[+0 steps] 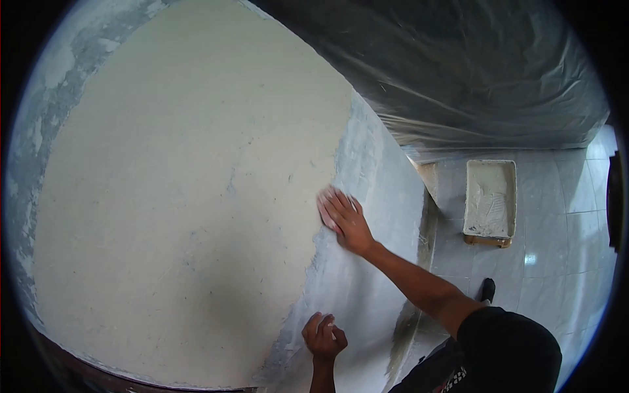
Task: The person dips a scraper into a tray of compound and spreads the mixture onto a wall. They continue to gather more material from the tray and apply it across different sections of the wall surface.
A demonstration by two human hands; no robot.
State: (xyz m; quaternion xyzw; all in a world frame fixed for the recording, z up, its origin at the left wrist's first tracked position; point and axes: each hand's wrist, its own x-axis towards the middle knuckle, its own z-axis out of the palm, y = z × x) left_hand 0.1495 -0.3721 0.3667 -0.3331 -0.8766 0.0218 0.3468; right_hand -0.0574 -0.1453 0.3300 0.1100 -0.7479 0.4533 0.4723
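**Palm flat at the cream coat's edge**

My right grip holds a pale pad against the wall, probably flat to spread pressure. My left grip curls loosely nearby; whether it holds anything, I can't tell.

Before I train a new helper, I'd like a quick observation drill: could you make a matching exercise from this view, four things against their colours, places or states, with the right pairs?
1. right hand
2. left hand
3. tray
4. plastic sheet

A. dark and creased
B. fingers curled, low in the picture
C. fingers extended, over the edge of the cream coat
D. holding pale paste

Pairs: 1-C; 2-B; 3-D; 4-A
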